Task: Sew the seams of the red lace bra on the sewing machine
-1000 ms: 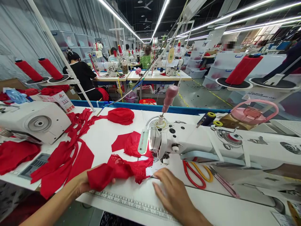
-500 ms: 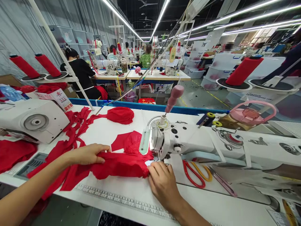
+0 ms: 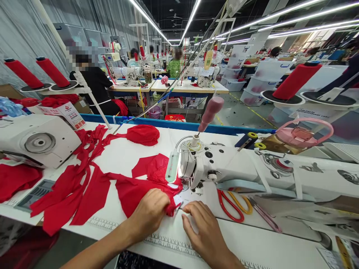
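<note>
Fingers of my left hand [image 3: 150, 213] curl down over the near edge of a red fabric piece [image 3: 131, 192], pinching it against the white table [image 3: 275, 250] just in front of the sewing machine [image 3: 224, 170] — the grip is closed on the cloth. Beside it, my right hand [image 3: 203, 228] lies palm-down on the tabletop, fingers loosely spread and holding nothing, the index fingertip [image 3: 185, 207] close to the corner of the fabric near the needle area, though I cannot tell whether it touches. The red piece spreads leftward from under the machine's head, joining a trail of red strips [image 3: 73, 190] across the table. Red-and-yellow-handled scissors [image 3: 234, 205] rest under the machine's arm, right of my hands. A printed ruler strip [image 3: 168, 244] runs along the table's near edge below both wrists. Farther back, a red bundle [image 3: 143, 134] sits by the blue divider — beyond it, other people work at their own machines.
</note>
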The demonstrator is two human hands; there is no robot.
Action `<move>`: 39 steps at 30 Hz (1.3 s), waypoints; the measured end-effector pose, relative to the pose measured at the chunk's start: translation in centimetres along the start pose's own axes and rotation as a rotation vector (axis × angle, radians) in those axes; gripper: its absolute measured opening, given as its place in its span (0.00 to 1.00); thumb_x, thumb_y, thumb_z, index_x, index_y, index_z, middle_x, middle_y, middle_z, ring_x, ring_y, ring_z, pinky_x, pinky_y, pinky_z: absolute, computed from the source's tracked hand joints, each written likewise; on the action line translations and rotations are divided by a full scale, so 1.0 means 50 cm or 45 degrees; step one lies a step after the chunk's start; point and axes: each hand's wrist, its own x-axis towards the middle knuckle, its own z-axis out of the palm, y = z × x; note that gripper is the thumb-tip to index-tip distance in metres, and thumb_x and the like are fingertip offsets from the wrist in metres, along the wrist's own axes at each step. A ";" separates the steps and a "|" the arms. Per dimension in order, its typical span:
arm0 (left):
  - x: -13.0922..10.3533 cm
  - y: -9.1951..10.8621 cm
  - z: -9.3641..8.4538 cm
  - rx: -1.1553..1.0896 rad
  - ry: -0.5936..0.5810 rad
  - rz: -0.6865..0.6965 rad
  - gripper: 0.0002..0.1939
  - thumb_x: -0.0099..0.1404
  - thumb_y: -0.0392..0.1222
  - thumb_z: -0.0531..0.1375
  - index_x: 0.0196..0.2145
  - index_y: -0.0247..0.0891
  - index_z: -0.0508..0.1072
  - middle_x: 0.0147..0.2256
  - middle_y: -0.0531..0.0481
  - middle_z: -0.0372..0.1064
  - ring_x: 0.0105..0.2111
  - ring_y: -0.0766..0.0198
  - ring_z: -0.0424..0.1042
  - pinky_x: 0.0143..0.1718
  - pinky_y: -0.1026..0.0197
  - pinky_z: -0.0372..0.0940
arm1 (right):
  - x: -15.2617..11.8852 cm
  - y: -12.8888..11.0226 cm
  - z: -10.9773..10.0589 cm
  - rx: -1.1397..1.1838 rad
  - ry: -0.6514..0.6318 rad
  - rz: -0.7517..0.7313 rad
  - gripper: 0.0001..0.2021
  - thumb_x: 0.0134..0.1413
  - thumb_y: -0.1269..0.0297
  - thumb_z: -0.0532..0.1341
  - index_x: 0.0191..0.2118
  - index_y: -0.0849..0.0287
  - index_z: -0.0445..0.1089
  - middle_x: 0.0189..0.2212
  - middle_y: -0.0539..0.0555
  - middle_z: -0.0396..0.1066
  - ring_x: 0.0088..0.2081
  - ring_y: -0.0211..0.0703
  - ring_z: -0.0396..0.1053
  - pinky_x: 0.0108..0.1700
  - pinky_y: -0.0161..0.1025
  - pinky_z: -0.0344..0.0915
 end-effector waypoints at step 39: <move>-0.015 0.021 0.058 0.550 -0.191 0.084 0.40 0.61 0.67 0.61 0.57 0.30 0.66 0.53 0.38 0.69 0.50 0.46 0.67 0.49 0.48 0.62 | 0.030 0.106 0.011 -0.243 -0.092 -0.528 0.15 0.71 0.76 0.47 0.41 0.60 0.70 0.40 0.53 0.76 0.40 0.42 0.70 0.47 0.43 0.57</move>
